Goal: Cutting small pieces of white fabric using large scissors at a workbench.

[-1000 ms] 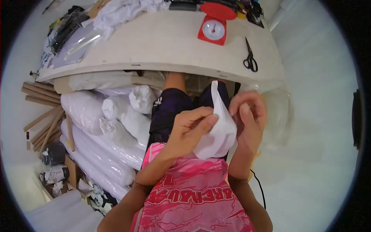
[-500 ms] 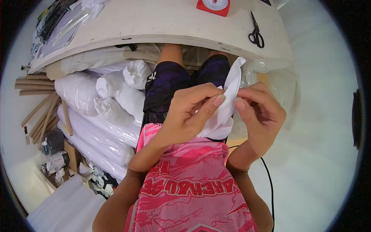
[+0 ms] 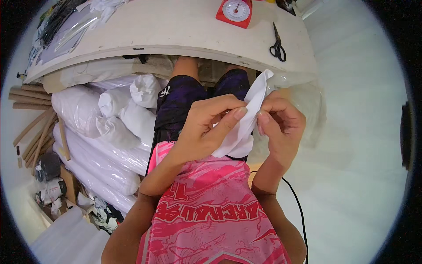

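The white cloth (image 3: 246, 123) has swung more upright since before; left hand (image 3: 206, 127) and right hand (image 3: 279, 125) pinch it, below the worktop (image 3: 176, 31).

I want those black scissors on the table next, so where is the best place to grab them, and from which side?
Take the scissors by the two black handle loops, which lie at the table's near edge. Come from your own side, probably with the right hand, the closer one. The closed blades point away, so the loops come first.
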A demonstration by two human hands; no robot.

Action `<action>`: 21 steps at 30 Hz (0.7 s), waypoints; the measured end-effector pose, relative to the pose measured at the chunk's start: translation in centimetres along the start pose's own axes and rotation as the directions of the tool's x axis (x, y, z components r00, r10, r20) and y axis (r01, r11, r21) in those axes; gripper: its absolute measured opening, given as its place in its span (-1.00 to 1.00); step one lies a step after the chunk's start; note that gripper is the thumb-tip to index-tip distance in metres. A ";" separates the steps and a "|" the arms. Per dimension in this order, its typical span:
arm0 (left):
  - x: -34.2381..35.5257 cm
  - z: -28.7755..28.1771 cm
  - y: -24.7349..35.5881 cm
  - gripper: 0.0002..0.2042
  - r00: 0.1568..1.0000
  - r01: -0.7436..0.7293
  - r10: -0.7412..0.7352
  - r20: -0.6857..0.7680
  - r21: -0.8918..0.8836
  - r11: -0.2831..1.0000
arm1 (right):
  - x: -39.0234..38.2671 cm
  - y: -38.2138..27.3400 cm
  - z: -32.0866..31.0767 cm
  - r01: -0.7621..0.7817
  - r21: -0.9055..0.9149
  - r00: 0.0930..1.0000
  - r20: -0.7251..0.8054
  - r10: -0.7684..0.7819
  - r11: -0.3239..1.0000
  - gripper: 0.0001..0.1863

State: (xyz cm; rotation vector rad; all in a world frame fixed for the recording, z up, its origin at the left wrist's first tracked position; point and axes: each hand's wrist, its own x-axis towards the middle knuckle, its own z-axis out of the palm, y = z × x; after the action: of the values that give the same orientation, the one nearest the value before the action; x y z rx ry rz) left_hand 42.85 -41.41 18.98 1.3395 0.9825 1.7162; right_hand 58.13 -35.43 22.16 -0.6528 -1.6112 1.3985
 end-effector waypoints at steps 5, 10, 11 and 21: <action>-0.2 -0.6 0.8 -0.90 0.995 0.064 -0.061 0.083 -0.033 0.997 | -0.2 -0.6 0.2 0.019 0.070 0.999 0.034 -0.021 0.997 -0.93; -0.6 -0.8 0.2 -0.89 0.997 0.003 0.005 0.082 -0.102 0.995 | -0.6 -2.0 1.3 -0.074 0.068 0.997 -0.007 0.074 0.995 -0.96; -0.7 -0.8 0.2 -0.89 0.998 0.025 -0.020 0.057 -0.090 0.996 | -0.8 -2.2 1.4 -0.050 0.065 0.998 -0.020 0.052 0.997 -0.96; -0.9 -0.7 2.7 -0.89 0.994 0.000 0.007 0.106 -0.067 0.998 | -2.0 -3.3 1.0 -0.001 0.062 0.995 0.096 -0.005 0.998 -0.94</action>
State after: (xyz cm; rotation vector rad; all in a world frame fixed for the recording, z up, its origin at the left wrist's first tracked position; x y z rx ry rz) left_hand 42.07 -43.50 20.87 1.3751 0.8562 1.6486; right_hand 58.77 -38.34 24.84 -0.5547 -1.6355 1.4918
